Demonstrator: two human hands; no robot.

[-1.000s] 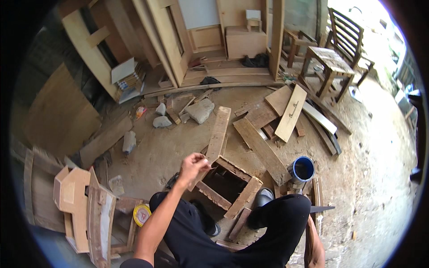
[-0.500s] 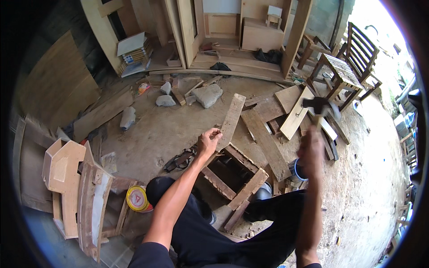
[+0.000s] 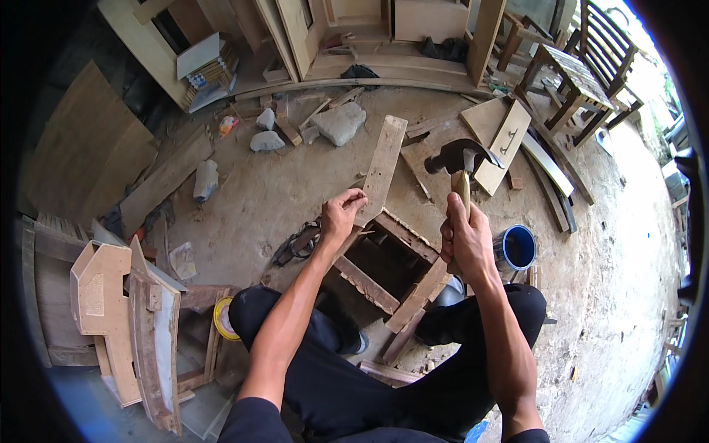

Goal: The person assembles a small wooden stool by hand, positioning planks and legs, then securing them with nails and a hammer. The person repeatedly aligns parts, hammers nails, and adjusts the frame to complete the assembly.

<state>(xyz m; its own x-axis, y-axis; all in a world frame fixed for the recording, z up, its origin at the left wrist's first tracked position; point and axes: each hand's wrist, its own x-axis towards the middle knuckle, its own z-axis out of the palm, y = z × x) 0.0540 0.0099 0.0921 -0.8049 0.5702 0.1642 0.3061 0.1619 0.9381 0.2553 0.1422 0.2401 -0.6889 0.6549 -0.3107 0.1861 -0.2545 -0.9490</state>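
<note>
Hammer (image 3: 461,166): dark matt metal head, pale smooth wooden handle, gripped in right hand (image 3: 465,240).

Square frame (image 3: 388,269), the landmark: raw unfinished wood, rough-sawn, reddish-brown, dusty.

Long plank (image 3: 382,170) running away from the frame's far corner: pale bare wood, dry and matt; left hand (image 3: 341,214) fingers pinch at its near end.

Floor (image 3: 266,192) around the frame: rough grey concrete or packed earth, dusty, matt.

Bucket (image 3: 515,247) right of the frame: blue plastic, slightly glossy.

Stones (image 3: 340,122) beyond the frame: grey, rough.

Tape roll (image 3: 221,319) left of the frame: yellow, glossy.

Trousers (image 3: 347,376) near side of the frame: dark matt cloth.
</note>
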